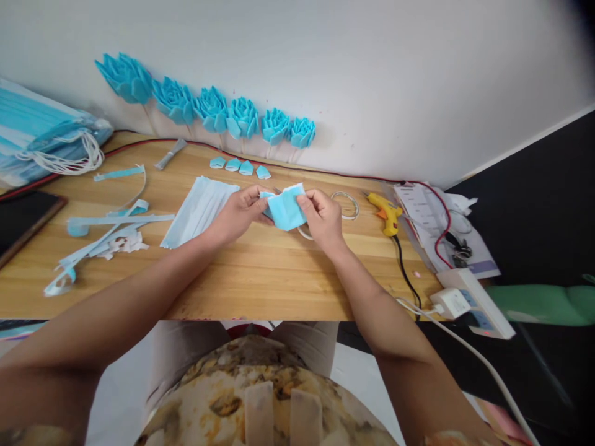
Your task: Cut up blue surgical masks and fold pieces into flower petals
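Observation:
Both hands meet over the middle of the wooden table [260,279]. My left hand [239,214] pinches the left edge of a folded blue piece of mask fabric [286,209]. My right hand [323,217] grips its right edge, thumb on top. A flat white-blue face mask [199,209] lies just left of my left hand. Several small folded blue petals [239,165] sit in a row behind the hands. Several finished blue fabric flowers [211,108] lean against the white wall.
Cut mask strips and scraps [106,229] lie at the left, with a pack of masks [41,133] at the far left corner. A yellow glue gun [387,212], a wire coil [346,204], papers [430,217] and a power strip [474,300] crowd the right end.

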`<control>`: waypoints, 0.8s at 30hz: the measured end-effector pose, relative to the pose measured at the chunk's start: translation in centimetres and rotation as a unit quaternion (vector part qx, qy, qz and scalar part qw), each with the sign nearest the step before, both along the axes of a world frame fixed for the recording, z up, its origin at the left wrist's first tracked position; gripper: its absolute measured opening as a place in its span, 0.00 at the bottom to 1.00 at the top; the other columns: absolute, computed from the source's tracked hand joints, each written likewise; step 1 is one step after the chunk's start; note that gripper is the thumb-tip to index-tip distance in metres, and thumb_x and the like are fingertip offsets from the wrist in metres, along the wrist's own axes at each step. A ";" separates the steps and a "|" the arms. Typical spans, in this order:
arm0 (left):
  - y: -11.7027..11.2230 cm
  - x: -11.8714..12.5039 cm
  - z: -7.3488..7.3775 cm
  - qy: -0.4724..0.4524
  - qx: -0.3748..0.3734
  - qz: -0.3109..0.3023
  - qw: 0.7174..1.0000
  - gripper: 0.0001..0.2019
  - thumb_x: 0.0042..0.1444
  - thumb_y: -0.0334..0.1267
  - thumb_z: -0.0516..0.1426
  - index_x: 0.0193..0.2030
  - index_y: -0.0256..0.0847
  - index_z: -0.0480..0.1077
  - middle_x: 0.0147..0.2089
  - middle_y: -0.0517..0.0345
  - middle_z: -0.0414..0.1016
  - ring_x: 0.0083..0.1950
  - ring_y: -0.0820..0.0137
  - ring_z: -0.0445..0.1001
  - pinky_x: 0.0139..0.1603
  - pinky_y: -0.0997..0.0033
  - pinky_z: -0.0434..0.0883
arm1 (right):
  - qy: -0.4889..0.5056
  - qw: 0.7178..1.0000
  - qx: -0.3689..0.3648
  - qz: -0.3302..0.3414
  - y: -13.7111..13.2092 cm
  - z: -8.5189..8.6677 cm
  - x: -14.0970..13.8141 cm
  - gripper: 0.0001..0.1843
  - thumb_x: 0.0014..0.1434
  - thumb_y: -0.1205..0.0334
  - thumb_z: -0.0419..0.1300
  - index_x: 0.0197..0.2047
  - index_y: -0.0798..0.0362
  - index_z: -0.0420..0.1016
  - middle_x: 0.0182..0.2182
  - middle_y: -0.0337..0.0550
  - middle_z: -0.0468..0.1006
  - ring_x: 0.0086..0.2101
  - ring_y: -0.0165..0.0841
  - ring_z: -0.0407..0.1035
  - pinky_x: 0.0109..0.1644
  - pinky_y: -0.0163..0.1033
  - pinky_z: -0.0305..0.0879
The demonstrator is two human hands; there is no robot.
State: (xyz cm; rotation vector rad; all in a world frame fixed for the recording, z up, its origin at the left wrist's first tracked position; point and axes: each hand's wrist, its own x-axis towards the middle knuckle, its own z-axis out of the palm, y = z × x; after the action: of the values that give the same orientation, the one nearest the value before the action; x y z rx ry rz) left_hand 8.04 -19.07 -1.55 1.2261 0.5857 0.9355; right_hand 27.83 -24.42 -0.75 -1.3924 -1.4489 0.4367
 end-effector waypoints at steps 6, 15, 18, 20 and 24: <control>0.1 0.1 0.1 -0.068 -0.040 0.056 0.995 0.20 0.49 0.51 0.74 0.34 0.39 0.74 0.34 0.58 0.79 0.35 0.70 0.79 0.36 0.69 0.82 | 0.033 0.998 0.034 -0.049 0.1 0.0 -0.2 0.25 0.65 0.37 0.60 0.28 0.49 0.67 0.21 0.33 0.59 0.24 0.28 0.53 0.29 0.38 0.51; 0.1 0.1 -0.1 -0.050 -0.059 0.034 0.996 0.19 0.50 0.46 0.74 0.33 0.37 0.72 0.32 0.59 0.77 0.34 0.71 0.78 0.35 0.70 0.82 | 0.039 0.997 0.043 -0.058 -0.1 0.1 0.0 0.25 0.65 0.37 0.60 0.30 0.49 0.72 0.21 0.33 0.62 0.24 0.28 0.55 0.28 0.37 0.52; 0.5 0.0 0.0 -0.064 -0.062 0.048 0.995 0.18 0.52 0.44 0.73 0.32 0.36 0.70 0.32 0.60 0.76 0.32 0.73 0.77 0.34 0.73 0.80 | 0.046 0.996 0.055 -0.062 0.2 0.1 0.2 0.27 0.65 0.35 0.59 0.30 0.50 0.71 0.21 0.32 0.60 0.24 0.27 0.54 0.28 0.36 0.52; 0.6 0.0 0.1 -0.059 -0.060 0.047 0.995 0.16 0.54 0.42 0.71 0.33 0.36 0.70 0.33 0.59 0.77 0.32 0.73 0.77 0.34 0.73 0.80 | 0.045 0.995 0.061 -0.061 0.2 0.1 0.1 0.27 0.65 0.34 0.58 0.30 0.51 0.70 0.21 0.32 0.59 0.24 0.26 0.53 0.28 0.35 0.51; 0.4 0.1 0.2 -0.054 -0.061 0.052 0.995 0.12 0.58 0.39 0.69 0.34 0.36 0.71 0.34 0.57 0.78 0.34 0.72 0.78 0.35 0.72 0.81 | 0.038 0.995 0.071 -0.067 0.1 0.0 -0.1 0.27 0.66 0.36 0.57 0.29 0.51 0.69 0.21 0.32 0.58 0.24 0.26 0.51 0.28 0.35 0.50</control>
State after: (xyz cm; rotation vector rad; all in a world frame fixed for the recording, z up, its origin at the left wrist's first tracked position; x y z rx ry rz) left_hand 8.09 -18.66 -1.38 1.0376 0.6155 1.0310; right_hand 27.76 -24.30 -0.74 -1.3363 -1.2912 0.2922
